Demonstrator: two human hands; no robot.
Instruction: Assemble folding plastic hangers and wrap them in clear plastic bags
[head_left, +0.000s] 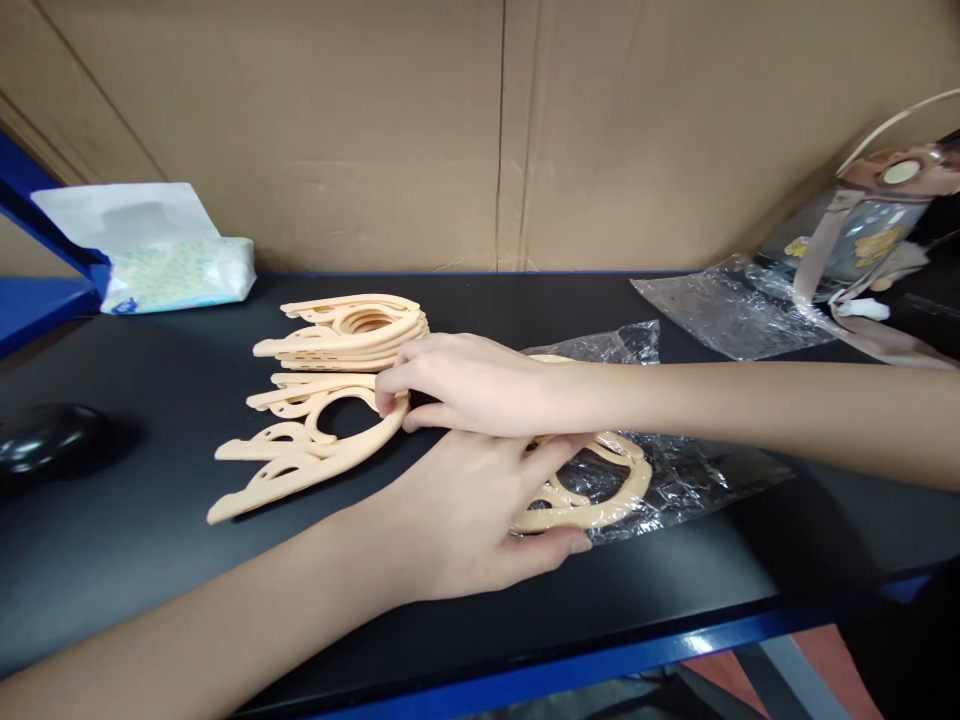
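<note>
My arms cross over the table. My right hand (480, 382) reaches left and pinches the rounded end of a peach plastic folding hanger (300, 462), which lies flat with its arms pointing left. Just behind it lies a stack of similar folding hangers (375, 345). Below my right wrist, my left hand (472, 515) rests with fingers apart on another folding hanger (626, 490) inside a clear plastic bag (675, 490). My left thumb lies along the bag's near side, and part of this bagged hanger is hidden under my hands.
A tissue pack (180, 270) stands at the back left, with a black mouse (52, 437) nearer the left edge. An empty clear bag (727, 310) lies at the back right beside a strapped water bottle (862, 235). Cardboard (375, 130) walls the back.
</note>
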